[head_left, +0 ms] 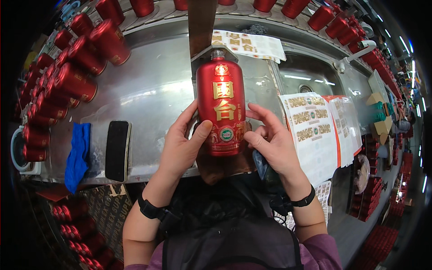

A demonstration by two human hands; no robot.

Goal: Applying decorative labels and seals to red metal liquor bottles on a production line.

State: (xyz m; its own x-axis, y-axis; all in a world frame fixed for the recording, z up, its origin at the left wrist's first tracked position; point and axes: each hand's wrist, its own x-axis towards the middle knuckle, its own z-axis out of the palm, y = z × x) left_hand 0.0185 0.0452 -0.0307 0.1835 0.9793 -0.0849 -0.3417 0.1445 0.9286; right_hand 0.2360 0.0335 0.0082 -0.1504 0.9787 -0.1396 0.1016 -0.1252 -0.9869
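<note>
A glossy red bottle (220, 108) with gold characters, a round green emblem and a clear neck lies in front of me, neck pointing away. The neck is at a grey angular bracket (227, 50) on a brown upright board (200, 27). My left hand (184, 139) holds the bottle's lower left side, thumb on its front and the other fingers partly hidden behind. On the lower right side, the thumb of my right hand (272, 141) is at the bottle's edge. That hand's index finger is bent and apart from the thumb; its other fingers are partly hidden.
On the metal worktop (153, 76) lie a dark phone (118, 150) and a blue cloth (78, 155). Printed gold label sheets (310, 130) rest at the right, beside a sink (306, 74) with a white tap (360, 51). Several red bottles (74, 83) crowd the left and far edges.
</note>
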